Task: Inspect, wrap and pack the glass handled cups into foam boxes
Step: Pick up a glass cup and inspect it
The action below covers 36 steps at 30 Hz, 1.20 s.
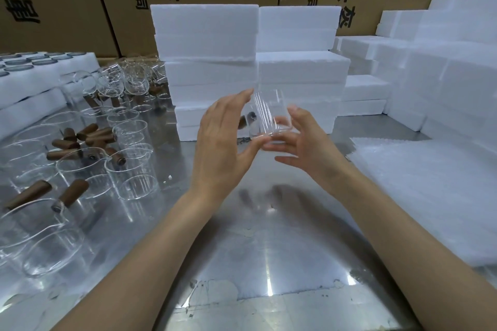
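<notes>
Steel tabletop (pixel 242 250) lies below you. Your left hand (pixel 223 142) and right hand (pixel 298 140) cradle one glass handled cup (pixel 271 115) with loosely curved fingers, held aloft between them, handle toward your left; foam boxes (pixel 255 72) stand just behind.

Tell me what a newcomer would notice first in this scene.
Both hands, left hand and right hand, hold a clear glass cup up over the steel table. Behind it stand stacked white foam boxes; at left crowd more glass cups with brown handles.
</notes>
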{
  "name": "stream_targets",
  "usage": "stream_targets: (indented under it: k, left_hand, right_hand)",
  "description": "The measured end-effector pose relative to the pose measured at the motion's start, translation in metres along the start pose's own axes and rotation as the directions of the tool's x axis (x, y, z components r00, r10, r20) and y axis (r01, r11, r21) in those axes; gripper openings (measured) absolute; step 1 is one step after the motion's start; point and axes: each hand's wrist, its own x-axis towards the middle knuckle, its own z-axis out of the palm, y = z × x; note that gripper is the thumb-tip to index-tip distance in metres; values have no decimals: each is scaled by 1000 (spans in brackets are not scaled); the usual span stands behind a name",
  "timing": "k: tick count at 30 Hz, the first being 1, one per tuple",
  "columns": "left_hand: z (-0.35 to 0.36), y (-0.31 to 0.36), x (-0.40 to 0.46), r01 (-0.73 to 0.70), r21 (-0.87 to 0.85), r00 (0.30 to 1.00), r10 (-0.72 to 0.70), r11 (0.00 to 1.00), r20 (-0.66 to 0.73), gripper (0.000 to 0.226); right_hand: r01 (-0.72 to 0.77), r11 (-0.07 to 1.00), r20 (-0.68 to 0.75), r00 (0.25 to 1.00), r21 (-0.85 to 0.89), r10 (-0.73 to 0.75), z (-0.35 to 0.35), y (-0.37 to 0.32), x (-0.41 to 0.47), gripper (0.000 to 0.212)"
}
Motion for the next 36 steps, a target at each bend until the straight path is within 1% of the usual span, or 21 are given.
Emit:
stream_targets:
  k: [1,3,5,7,9,11,12,14,16,17,20,22,24,25,27,29,30,33,36]
  left_hand:
    - [-1,-1,0,-14,46,1000,14,999,4,61]
    - [0,0,0,-41,134,999,38,990,23,62]
    - [1,2,-1,-70,202,997,65,977,31,63]
    - [3,4,-2,-101,232,995,96,968,32,63]
    - [4,3,-3,-122,246,992,117,962,36,63]
    - [5,1,-3,-135,247,991,130,960,39,66]
    - [5,1,-3,-122,236,992,118,964,32,70]
    - [4,1,-2,-59,182,998,60,982,-1,83]
    - [3,-1,0,18,115,1000,-15,993,-20,96]
    - [2,-1,1,57,89,998,-56,994,-16,100]
    - [3,-4,-1,128,40,992,-129,991,9,104]
    - [5,-5,-3,165,-13,986,-164,986,28,104]
    - [7,-7,-4,208,-74,977,-203,975,68,98]
    - [8,-7,-4,213,-101,975,-204,972,89,92]
    - [9,-6,-5,187,-152,979,-170,971,116,79]
    - [10,-2,-4,176,-216,979,-147,961,141,74]
    - [11,-1,-4,192,-251,976,-157,949,153,72]
    - [10,-1,-3,223,-318,973,-191,921,127,58]
    - [7,1,-1,192,-328,981,-176,925,77,48]
  right_hand:
    - [27,999,-80,996,-30,-30,1,1,0,43]
    - [76,994,-155,984,-83,-88,3,3,-1,59]
    - [108,989,-157,980,-105,-124,4,5,-3,75]
    - [119,983,-142,980,-138,-138,6,5,-4,77]
    - [125,977,-146,978,-172,-151,8,6,-3,76]
    - [141,977,-191,966,-163,-172,7,8,-2,66]
    - [147,981,-217,961,-127,-172,5,8,-1,58]
    - [133,991,-250,960,-3,-129,2,9,1,43]
    - [116,987,-260,962,108,-85,-2,9,3,41]
    - [114,984,-264,962,134,-76,-4,8,4,43]
    - [107,980,-253,965,165,-63,-6,7,6,45]
    - [87,975,-221,974,203,-41,-7,6,6,41]
    - [61,968,-163,986,244,-21,-8,6,5,38]
    - [48,966,-126,992,255,-16,-7,6,4,41]
    - [30,966,-63,998,258,-14,-5,5,3,48]
    - [18,965,-22,1000,262,-12,-4,5,2,51]
    - [10,963,-8,1000,271,-8,-3,4,2,50]
    - [-9,965,41,999,260,-2,-3,3,0,46]
    - [-24,972,73,997,234,7,-3,3,-1,42]
